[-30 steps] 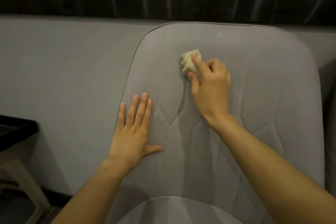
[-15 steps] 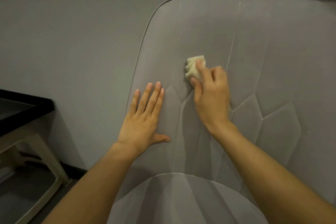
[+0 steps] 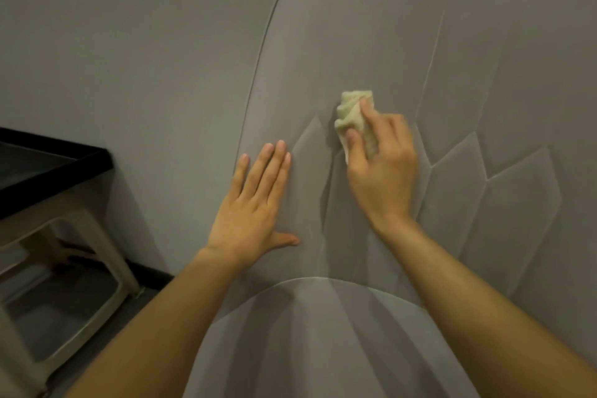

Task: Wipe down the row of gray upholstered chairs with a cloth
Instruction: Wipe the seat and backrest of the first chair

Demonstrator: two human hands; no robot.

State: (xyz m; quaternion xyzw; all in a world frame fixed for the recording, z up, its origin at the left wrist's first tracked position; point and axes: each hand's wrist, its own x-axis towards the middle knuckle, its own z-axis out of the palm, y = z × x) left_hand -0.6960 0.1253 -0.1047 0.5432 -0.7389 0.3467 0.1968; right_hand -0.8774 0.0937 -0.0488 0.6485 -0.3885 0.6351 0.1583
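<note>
cloth (image 3: 350,113) lower, in curled right hand (image 3: 384,171)

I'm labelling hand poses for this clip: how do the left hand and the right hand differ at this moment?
The left hand lies flat with straight fingers; the right hand has its fingers curled.
The left hand holds nothing; the right hand grips a crumpled cream cloth.
The left hand sits by the left edge of the chair backrest; the right hand is higher and nearer the middle.
Both are against the same gray backrest.
</note>
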